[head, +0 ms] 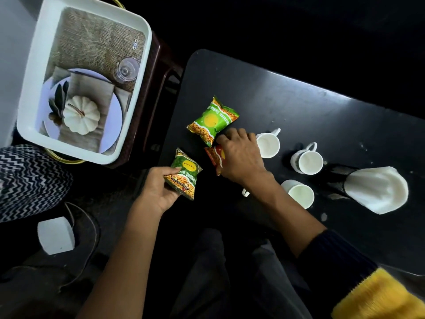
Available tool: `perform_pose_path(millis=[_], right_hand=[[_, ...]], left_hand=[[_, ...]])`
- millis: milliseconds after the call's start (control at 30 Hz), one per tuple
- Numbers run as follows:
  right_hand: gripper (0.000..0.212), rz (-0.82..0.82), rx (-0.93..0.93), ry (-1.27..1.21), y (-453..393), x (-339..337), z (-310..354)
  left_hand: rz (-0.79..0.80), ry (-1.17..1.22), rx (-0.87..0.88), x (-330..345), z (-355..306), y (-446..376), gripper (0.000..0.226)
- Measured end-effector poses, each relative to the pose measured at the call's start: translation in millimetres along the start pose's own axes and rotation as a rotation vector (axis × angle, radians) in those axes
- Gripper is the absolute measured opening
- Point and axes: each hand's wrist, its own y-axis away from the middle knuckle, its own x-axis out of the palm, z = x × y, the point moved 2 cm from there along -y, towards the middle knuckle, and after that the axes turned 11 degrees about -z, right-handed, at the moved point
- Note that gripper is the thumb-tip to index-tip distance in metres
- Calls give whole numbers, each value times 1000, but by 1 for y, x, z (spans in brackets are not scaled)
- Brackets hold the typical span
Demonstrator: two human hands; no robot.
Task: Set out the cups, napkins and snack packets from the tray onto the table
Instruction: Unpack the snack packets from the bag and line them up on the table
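My left hand (161, 192) grips a green snack packet (185, 174) just off the near-left edge of the black table (299, 104). My right hand (241, 155) lies over a red snack packet (215, 158) on the table, fingers on it. A second green packet (212, 120) lies flat just beyond. Three white cups stand to the right: one (268, 145) by my right hand, one (308, 161) further right, one (299, 193) nearer me. White napkins (377, 188) sit in a dark holder lying at the right. The white tray (92, 17), upper left, has a printed picture on its bottom.
The tray rests on a dark brown stool (158, 72) left of the table. A zigzag-patterned cloth (30, 180) is at the left edge and a white block (56, 234) lies on the floor below it. My knees are under the table's near edge.
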Motion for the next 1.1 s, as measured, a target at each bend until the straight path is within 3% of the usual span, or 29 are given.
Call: perform_pose_path(millis=[167,233,433,667,833,1000,1100], right_hand=[[62,81,-52,106,-8,20,2],[61,71,-61,99,-7,24,3],[60,-44,-102,23,-2,18,0],[66,-205,-71,-167,12,-7,1],[59,-344,108,-447,26,-32,-15],[61,-537,522,-744,36,-54,-64],[64,-624,694,-863,36,-62,-100]], left_hand=[[62,24,-12,-17,0,4,54],[90,-9,4,-18,1,7,55],[255,-121,64,-28,2,11,67],[474,9,168,-27,-6,22,76],[548,17,273,10,-17,33,82],[803,-13,281,71,-27,51,93],[719,-159,377,119,-29,54,92]])
